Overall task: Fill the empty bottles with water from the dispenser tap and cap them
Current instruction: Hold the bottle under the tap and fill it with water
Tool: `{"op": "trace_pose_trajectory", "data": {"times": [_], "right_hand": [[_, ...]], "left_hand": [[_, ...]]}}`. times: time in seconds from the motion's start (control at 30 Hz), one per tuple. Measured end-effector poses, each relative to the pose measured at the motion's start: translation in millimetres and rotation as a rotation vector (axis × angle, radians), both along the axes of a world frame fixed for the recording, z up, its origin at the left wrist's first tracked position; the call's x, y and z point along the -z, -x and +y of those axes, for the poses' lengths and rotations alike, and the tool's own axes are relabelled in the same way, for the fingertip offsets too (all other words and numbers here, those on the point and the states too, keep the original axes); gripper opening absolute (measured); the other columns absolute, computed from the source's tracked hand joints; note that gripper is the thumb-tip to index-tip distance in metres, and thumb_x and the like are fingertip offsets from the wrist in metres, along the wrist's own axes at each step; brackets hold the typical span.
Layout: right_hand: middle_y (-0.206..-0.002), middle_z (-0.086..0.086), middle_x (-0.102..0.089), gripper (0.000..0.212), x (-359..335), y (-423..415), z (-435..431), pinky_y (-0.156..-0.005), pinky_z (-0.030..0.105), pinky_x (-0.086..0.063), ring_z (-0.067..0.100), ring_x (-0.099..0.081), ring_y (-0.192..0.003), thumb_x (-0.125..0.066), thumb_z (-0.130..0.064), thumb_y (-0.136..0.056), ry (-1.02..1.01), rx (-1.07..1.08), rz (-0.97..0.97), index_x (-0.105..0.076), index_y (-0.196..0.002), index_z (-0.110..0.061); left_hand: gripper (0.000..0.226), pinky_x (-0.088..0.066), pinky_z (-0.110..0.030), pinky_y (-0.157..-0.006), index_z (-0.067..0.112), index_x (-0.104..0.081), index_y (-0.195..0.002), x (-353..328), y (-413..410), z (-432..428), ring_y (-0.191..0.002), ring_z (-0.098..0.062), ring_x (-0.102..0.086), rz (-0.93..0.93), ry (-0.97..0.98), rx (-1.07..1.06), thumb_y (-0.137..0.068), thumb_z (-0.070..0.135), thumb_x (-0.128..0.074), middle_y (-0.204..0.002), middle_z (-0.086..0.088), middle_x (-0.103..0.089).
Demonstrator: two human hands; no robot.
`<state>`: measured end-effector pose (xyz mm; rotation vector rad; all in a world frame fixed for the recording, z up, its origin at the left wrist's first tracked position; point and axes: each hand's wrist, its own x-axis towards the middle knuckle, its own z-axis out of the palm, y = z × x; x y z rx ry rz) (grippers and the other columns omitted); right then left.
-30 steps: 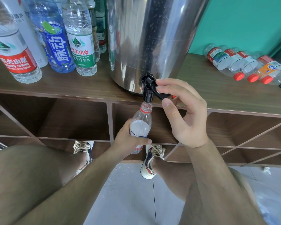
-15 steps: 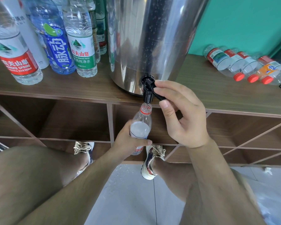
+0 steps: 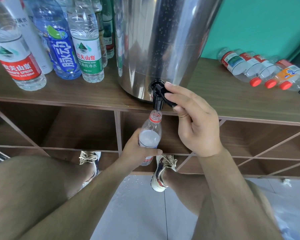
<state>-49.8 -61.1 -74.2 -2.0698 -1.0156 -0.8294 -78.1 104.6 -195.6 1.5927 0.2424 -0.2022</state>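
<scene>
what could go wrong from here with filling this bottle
1. The bottle has a narrow mouth just below the tap, not touching it; if the left hand drifts, water may miss.
2. Water looks well up the bottle; if the right hand holds the tap lever down too long, it could overflow.
3. Drops on the floor could be slippery.

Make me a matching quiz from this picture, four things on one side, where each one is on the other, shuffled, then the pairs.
1. uncapped bottle
2. tap lever
3. blue-label bottle
4. orange-label bottle

A. lying on its side, right of the dispenser
B. held in the left hand under the spout
C. standing upright, left of the dispenser
D. pinched by the right hand

Pairs: 1-B, 2-D, 3-C, 4-A.
</scene>
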Motion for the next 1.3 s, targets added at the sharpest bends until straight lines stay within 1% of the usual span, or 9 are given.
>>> {"op": "trace_pose_trajectory", "data": {"times": [0.13, 0.33, 0.57, 0.7, 0.8, 0.93, 1.07, 1.2, 1.3], "right_hand": [[-0.140, 0.012, -0.064, 0.032, 0.6, -0.5, 0.8, -0.100, 0.042, -0.056, 0.030, -0.068, -0.122, -0.048, 0.010, -0.102, -0.018, -0.013, 0.002, -0.070, -0.124, 0.000], [-0.141, 0.010, -0.063, 0.039, 1.6, -0.3, 1.7, -0.089, 0.040, -0.059, 0.028, -0.068, -0.122, -0.046, 0.017, -0.098, -0.047, -0.032, 0.004, -0.070, -0.123, 0.001], [-0.141, 0.009, -0.062, 0.043, 2.7, 0.4, 1.8, -0.085, 0.038, -0.060, 0.026, -0.070, -0.114, -0.045, 0.021, -0.095, -0.066, -0.043, 0.015, -0.070, -0.123, 0.001], [-0.142, 0.007, -0.062, 0.046, 4.3, -0.9, 0.9, -0.078, 0.042, -0.060, 0.024, -0.070, -0.105, -0.045, 0.024, -0.093, -0.074, -0.043, 0.023, -0.070, -0.123, -0.001], [-0.142, 0.005, -0.062, 0.046, 6.2, -1.9, 0.4, -0.075, 0.044, -0.059, 0.020, -0.069, -0.097, -0.044, 0.022, -0.094, -0.084, -0.047, 0.023, -0.069, -0.123, -0.004], [-0.143, 0.002, -0.062, 0.050, 6.6, -2.2, 0.8, -0.074, 0.041, -0.059, 0.012, -0.066, -0.093, -0.044, 0.021, -0.095, -0.095, -0.057, 0.022, -0.066, -0.126, -0.011], [-0.142, 0.004, -0.062, 0.048, 6.3, -2.5, 1.2, -0.079, 0.032, -0.058, 0.002, -0.063, -0.102, -0.044, 0.021, -0.096, -0.107, -0.054, 0.030, -0.066, -0.126, -0.010], [-0.142, 0.003, -0.062, 0.054, 6.7, -2.4, 2.3, -0.078, 0.030, -0.056, 0.002, -0.063, -0.101, -0.044, 0.025, -0.092, -0.112, -0.053, 0.034, -0.065, -0.126, -0.011], [-0.141, 0.006, -0.063, 0.050, 7.0, -2.7, 1.2, -0.075, 0.034, -0.058, 0.004, -0.064, -0.098, -0.045, 0.024, -0.092, -0.108, -0.060, 0.032, -0.068, -0.125, -0.006]], "left_hand": [[0.077, -0.045, -0.017, -0.073, 0.040, -0.044, -0.124, -1.5, -0.5, -0.5, -0.110, -0.015, -0.056, -0.001, 0.005, 0.002, -0.071, 0.014, -0.093, -0.120, 0.011, -0.057], [0.069, -0.043, -0.014, -0.068, 0.042, -0.046, -0.113, -2.1, -0.5, -0.4, -0.105, -0.009, -0.056, -0.001, 0.006, 0.002, -0.071, 0.016, -0.093, -0.115, 0.017, -0.056], [0.071, -0.043, -0.014, -0.069, 0.044, -0.045, -0.115, -2.5, -0.3, 0.1, -0.105, -0.010, -0.056, -0.006, -0.003, -0.001, -0.071, 0.017, -0.093, -0.115, 0.018, -0.056], [0.073, -0.045, -0.015, -0.071, 0.043, -0.044, -0.119, -2.3, -0.5, 0.3, -0.107, -0.011, -0.056, -0.012, 0.001, 0.001, -0.070, 0.018, -0.093, -0.117, 0.017, -0.056], [0.069, -0.045, -0.016, -0.072, 0.043, -0.047, -0.114, -2.0, -0.2, 0.7, -0.108, -0.011, -0.057, -0.013, 0.015, 0.001, -0.070, 0.016, -0.093, -0.117, 0.016, -0.057], [0.066, -0.044, -0.012, -0.068, 0.044, -0.048, -0.110, -3.4, 0.3, 1.0, -0.103, -0.007, -0.058, -0.014, 0.020, 0.004, -0.071, 0.015, -0.093, -0.114, 0.017, -0.058], [0.065, -0.043, -0.010, -0.065, 0.044, -0.048, -0.109, -4.0, 0.0, 0.6, -0.100, -0.005, -0.058, -0.016, 0.015, 0.007, -0.071, 0.014, -0.093, -0.112, 0.018, -0.058], [0.066, -0.042, -0.010, -0.066, 0.044, -0.048, -0.109, -3.8, 0.0, 0.5, -0.101, -0.005, -0.058, -0.019, 0.010, 0.008, -0.071, 0.015, -0.093, -0.113, 0.019, -0.058], [0.068, -0.043, -0.012, -0.068, 0.044, -0.048, -0.111, -3.9, 0.0, 0.5, -0.103, -0.007, -0.058, -0.019, 0.013, 0.007, -0.070, 0.016, -0.093, -0.115, 0.018, -0.058]]}}
